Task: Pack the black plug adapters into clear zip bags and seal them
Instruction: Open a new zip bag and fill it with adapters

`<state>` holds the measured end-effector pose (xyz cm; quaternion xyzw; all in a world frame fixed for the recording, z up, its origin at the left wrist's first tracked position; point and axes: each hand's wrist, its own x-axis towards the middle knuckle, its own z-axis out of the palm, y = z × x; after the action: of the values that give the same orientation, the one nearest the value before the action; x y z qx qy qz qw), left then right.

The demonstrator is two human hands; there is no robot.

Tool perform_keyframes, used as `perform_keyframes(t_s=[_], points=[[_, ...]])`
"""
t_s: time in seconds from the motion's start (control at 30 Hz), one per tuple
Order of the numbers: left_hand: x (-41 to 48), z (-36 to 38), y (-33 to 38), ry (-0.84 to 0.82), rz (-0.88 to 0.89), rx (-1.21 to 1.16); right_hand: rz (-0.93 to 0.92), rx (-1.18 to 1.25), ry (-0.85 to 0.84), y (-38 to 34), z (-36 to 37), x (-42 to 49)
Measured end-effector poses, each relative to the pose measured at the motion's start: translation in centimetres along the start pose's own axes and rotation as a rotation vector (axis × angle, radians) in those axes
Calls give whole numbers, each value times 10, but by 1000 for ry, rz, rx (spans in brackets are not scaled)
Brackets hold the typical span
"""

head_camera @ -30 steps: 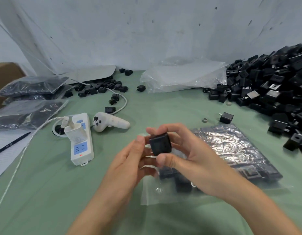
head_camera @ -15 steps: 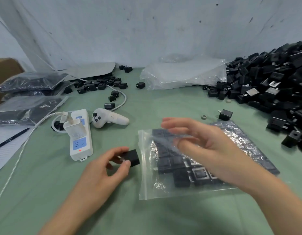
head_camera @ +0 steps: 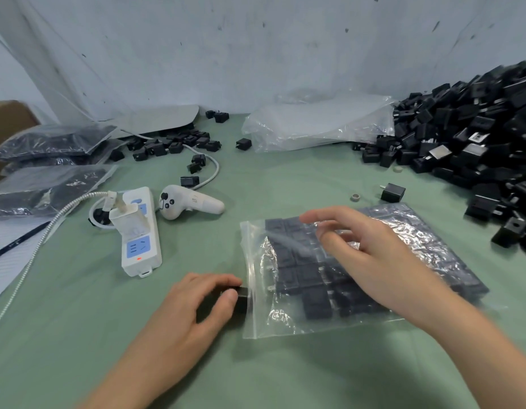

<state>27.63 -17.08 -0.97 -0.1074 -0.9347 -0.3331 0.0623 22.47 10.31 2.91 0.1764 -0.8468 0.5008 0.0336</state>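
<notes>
While the left hand (head_camera: 185, 317) grips a black adapter (head_camera: 241, 291) between thumb and curled fingers, right at the zip edge on the left side of the clear zip bag (head_camera: 273, 323), the right hand (head_camera: 380, 261) is spread over the bag. Its fingers are loose and hold nothing; I cannot tell whether they touch the plastic. The bag lies flat on the green tabletop (head_camera: 79, 320), near and right of centre, with rows of adapters inside. A big pile of loose adapters (head_camera: 477, 137) sits far right. A white power strip (head_camera: 139, 246) and a white controller (head_camera: 194, 203) lie to the left.
</notes>
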Motion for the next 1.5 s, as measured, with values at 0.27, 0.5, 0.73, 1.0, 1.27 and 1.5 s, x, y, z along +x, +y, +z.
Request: perform_keyframes(t_s=[0.27,0.5,0.73,1.0,1.27,1.5], points=[[14,15,13,143,-124,11,-35,7,4,-1,5,1],[20,15,12,187,-191,-38,-90,-282,-23,6,8,-1],[9,9,11,-33,0,39,-107,-579,-84,9,10,-3],[0,-7,5,-238,103,54,-100,-593,-46,9,9,-2],[6,1,3,-221,123,59,-88,-611,-85,6,11,-3],[10,9,9,-163,121,34,-105,-589,-101,6,12,-5]])
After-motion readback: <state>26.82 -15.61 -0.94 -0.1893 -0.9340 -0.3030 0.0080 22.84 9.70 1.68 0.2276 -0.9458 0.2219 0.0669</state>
